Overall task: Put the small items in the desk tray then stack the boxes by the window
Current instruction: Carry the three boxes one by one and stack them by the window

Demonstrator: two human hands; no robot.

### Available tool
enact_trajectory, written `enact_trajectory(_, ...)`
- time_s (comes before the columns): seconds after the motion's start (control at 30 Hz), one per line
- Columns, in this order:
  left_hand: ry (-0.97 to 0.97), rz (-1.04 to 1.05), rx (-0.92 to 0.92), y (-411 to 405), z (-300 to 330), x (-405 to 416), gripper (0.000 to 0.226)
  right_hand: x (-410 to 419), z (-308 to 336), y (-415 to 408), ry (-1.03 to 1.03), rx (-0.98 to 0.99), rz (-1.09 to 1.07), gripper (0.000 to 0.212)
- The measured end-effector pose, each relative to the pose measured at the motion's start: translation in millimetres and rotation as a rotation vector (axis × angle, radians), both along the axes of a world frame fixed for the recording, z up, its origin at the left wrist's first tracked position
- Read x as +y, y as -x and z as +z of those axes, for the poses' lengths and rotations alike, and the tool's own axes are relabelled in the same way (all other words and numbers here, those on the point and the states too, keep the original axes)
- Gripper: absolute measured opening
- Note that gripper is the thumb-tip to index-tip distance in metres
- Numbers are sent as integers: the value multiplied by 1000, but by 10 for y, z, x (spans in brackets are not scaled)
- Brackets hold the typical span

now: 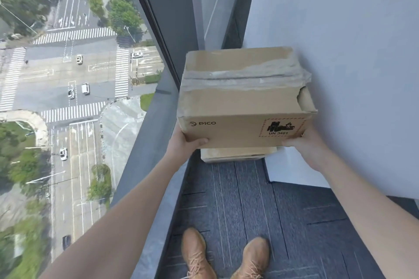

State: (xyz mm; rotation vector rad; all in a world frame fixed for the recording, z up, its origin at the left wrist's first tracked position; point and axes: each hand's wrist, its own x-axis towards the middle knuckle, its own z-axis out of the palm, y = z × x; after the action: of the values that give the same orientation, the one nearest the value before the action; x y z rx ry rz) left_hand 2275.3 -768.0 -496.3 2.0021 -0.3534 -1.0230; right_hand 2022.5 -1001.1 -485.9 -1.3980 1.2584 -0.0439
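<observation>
By the window | cardboard box (244,99) gripped by left hand (184,142) and right hand (306,145), above lower box (235,154) on floor | advice: square edges, lower level, then release.

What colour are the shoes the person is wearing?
Tan, with matching laces; the shoes show at the bottom of the head view.

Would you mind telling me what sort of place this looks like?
Probably a high-rise office corner: a floor-to-ceiling window looks far down on a road junction, grey carpet tiles cover the floor, and taped cardboard boxes sit by a plain wall.
</observation>
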Motion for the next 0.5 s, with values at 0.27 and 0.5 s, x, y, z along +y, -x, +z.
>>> enact_trajectory(0.27,-137,32,-10,289,-995,183,66,167,-964,86,15,95,6,36)
enact_trajectory(0.5,-167,55,-37,362,-1464,166,66,141,-1463,158,63,71,2,27)
